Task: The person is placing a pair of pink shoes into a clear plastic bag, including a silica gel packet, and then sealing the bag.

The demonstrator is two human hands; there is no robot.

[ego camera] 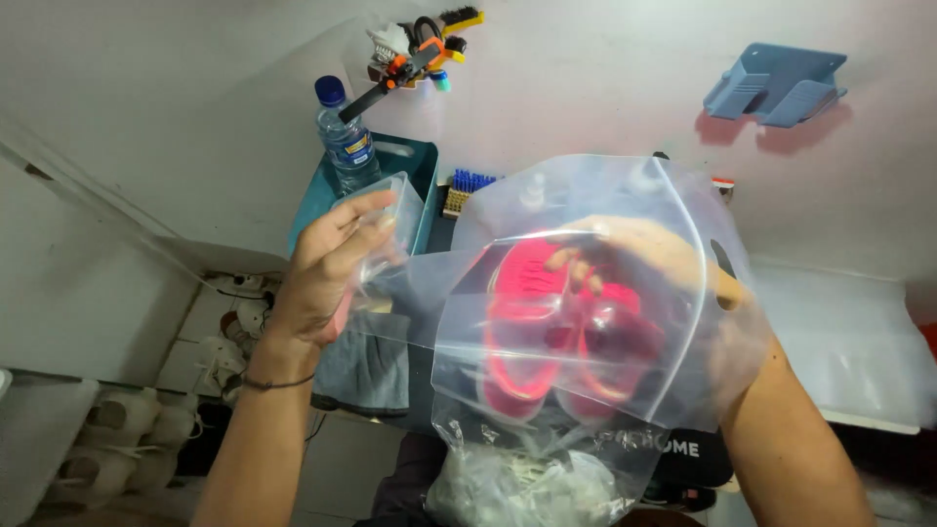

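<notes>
I saw my right hand (649, 256) gripping the pink shoes (561, 327) already inside the clear bag (586, 293), my left hand (327, 268) pinching its unsealed mouth open.

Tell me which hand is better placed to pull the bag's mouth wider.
Probably the left hand: it pinches the free edge of the clear plastic bag, outside it. The right hand is inside the bag, holding the pink shoes.
</notes>
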